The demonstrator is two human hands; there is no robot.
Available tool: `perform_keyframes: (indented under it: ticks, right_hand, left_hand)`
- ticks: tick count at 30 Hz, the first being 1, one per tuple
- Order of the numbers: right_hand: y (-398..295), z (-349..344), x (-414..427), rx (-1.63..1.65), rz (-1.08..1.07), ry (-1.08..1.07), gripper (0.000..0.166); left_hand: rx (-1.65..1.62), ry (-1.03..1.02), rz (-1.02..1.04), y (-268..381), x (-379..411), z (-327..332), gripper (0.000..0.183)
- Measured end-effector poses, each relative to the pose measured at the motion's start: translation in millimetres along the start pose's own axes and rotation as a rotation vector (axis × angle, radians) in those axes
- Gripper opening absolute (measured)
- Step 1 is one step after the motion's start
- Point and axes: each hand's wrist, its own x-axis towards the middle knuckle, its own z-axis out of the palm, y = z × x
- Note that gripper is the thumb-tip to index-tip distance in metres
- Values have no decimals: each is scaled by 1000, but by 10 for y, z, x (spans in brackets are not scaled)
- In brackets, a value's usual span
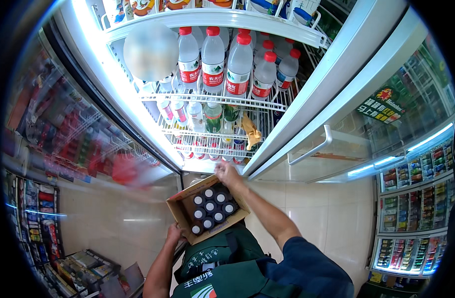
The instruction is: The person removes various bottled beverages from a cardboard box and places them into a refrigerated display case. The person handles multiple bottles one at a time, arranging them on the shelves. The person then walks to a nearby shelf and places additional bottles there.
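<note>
My left hand (174,232) grips the near left edge of an open cardboard box (181,216), which rests tilted over my lap. Inside stand several dark bottles (210,206) with white caps, bunched towards the right, leaving bare cardboard at the left. My right hand (227,174) is at the box's far right corner, just before the foot of an open refrigerated display cabinet (201,166). Its fingers are curled and slightly blurred, and whether they hold anything is unclear. On the cabinet's shelves are water bottles (213,61) with red caps and other drink bottles (213,117) below.
A glass door (309,149) with a white handle stands open at the right; another glass door (100,123) is at the left. A crumpled tan item (251,132) lies on a lower wire shelf (197,133). Cartons (141,8) fill the top shelf. A stocked drinks cooler (413,212) stands right.
</note>
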Motion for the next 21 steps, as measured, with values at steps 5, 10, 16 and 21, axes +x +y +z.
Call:
perform_keyframes:
  ticks: [5,10,16,21]
  right_hand:
    - [-600,-1066,963,-148,-338,586,45]
    - [-855,-1311,1595,-366,-506,707,54]
    - [-531,-1322,2136,-234,-468,579,51]
    - [-880,-1289,1679,-161,-517,599,46]
  left_hand:
    - [23,34,-3,22,0,31,64]
    - [23,45,-8,52,-66,34,65]
    - [-25,34,39,175,-138,65,61]
    - [-26,31,-20,122,-160,39,61]
